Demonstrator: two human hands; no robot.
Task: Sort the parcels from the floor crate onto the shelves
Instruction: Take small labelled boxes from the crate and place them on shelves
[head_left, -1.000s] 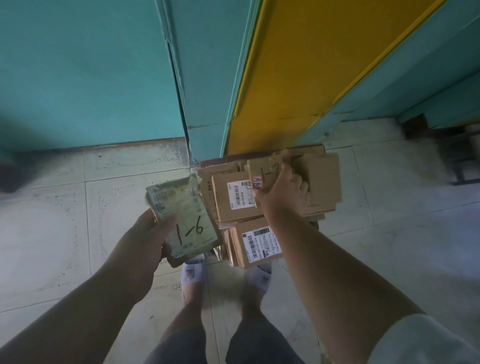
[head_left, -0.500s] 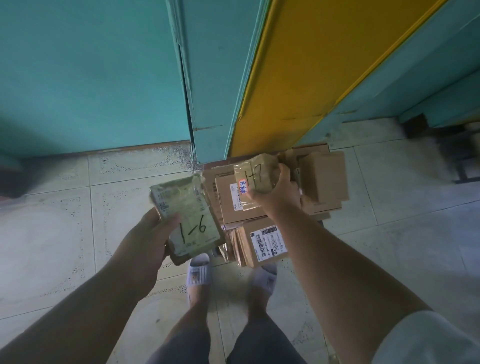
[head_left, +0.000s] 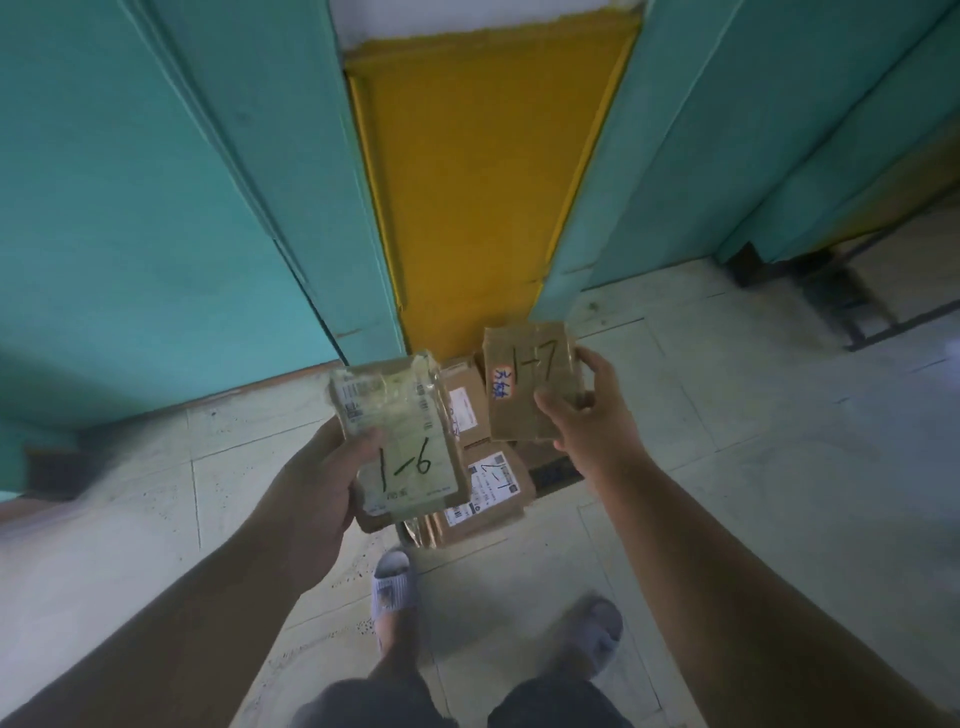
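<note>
We see the left hand (head_left: 317, 483) at centre left of the frame, fingers wrapped behind and thumb pressed on the front of a flat cardboard parcel wrapped in clear tape (head_left: 402, 441), its pale label marked "1-6" in black. To its right, a little higher in the frame, the right hand (head_left: 589, 410) grips a plain brown cardboard parcel (head_left: 532, 387) by its right edge, thumb on the front and fingers curled round the back; this one reads "1-7" in black with blue writing beside it. The two held parcels sit near each other but apart.

Below and between them, on the pale tiled floor (head_left: 727, 467), lies a heap of brown cardboard parcels with white barcode labels (head_left: 491, 486), one marked "2-1"; we cannot make out the crate around them. Teal panels (head_left: 156, 208) and a yellow panel (head_left: 483, 182) fill the upper frame. Grey slippers (head_left: 395, 587) show at bottom centre.
</note>
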